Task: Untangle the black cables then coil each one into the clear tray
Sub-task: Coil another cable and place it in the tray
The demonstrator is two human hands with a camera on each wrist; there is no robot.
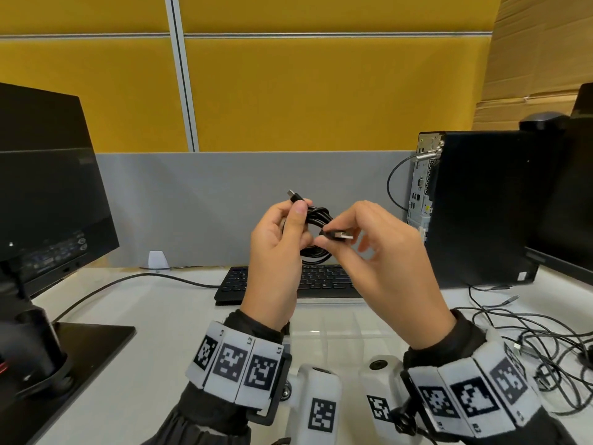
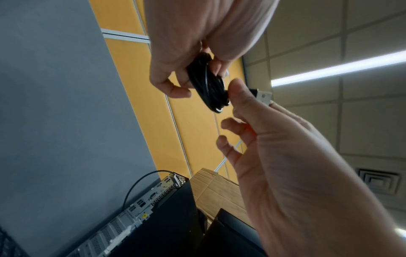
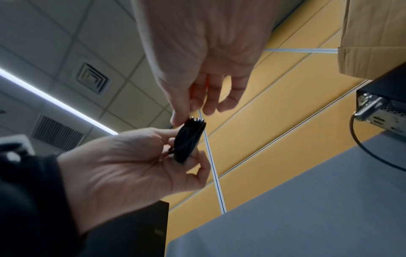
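We had our left hand (image 1: 278, 248) curled round the coiled black cable (image 1: 316, 220), thumb pressed over the loops so they could not spring apart, with one metal plug (image 1: 294, 195) poking up past the thumb. Our right hand (image 1: 385, 261) pinched the USB plug (image 1: 340, 235) at the coil's other end between thumb and forefinger, the remaining fingers loosely spread; we judged this free end was being tucked or wrapped to finish the coil. We held the bundle in the air above the keyboard (image 1: 321, 279), clear of the desk. The clear tray (image 1: 340, 329) lay just below our wrists (its contents were hard to make out). The other tangled cables (image 1: 542, 342) waited on the desk to the right.
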